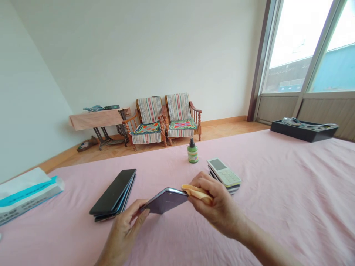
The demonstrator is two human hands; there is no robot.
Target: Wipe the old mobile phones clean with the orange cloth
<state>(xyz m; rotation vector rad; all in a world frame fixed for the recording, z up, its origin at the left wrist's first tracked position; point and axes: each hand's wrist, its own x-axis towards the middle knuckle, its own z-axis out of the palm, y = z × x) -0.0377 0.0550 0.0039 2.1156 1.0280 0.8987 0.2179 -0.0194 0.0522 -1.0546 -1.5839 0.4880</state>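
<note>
A dark smartphone is held tilted above the pink cloth, its edge towards the far side catching light. My left hand pinches its left corner between thumb and fingers. In my right hand is a folded yellow cloth, pressed against the phone's right corner. To the left lies a stack of dark smartphones. Beyond my right hand sits another stack of phones, topped by a white keypad phone. A green spray bottle with a black top stands upright farther back.
The pink sheet covers the surface in front of me. A black tray of cables and small items sits at the far right. At the left edge is a white and blue package. Two wooden armchairs and a cloth-covered sewing table stand beyond.
</note>
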